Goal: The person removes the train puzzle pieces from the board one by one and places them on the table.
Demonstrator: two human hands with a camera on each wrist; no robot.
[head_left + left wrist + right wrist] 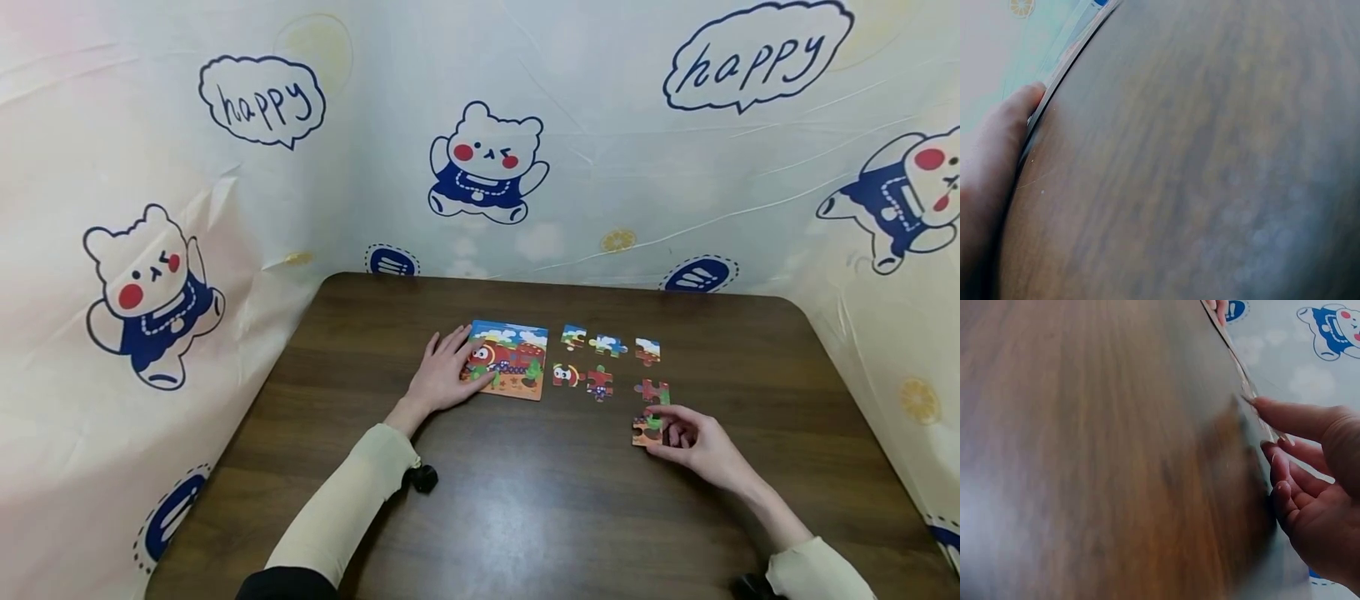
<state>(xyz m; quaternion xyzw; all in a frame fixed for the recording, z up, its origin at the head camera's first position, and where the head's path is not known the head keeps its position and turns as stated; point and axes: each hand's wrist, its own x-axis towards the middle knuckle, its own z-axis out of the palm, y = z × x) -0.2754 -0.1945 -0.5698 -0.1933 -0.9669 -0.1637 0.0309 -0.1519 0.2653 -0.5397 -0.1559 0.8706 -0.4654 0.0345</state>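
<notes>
A flat picture board [534, 337] with a red train, sky and orange ground lies on the table. Over its left side rests my left hand [442, 371], fingers spread and straight. To the right, my right hand [701, 442] pinches a jigsaw piece [641, 435] with orange and green print between thumb and fingers. Just above it lies a red and green piece [654, 390]; how closely the two meet is hard to tell. In the right wrist view the thumb and fingers of the right hand [1319, 487] come together at the thin piece's edge.
Between board and right hand lie loose jigsaw pieces: a cloud piece [573, 336], a blue one [608, 346], a white-and-red one [567, 375] and a red one [600, 382]. Another red-and-sky piece [648, 351] sits farther right. A printed cloth [600, 208] hangs behind the brown table [480, 500].
</notes>
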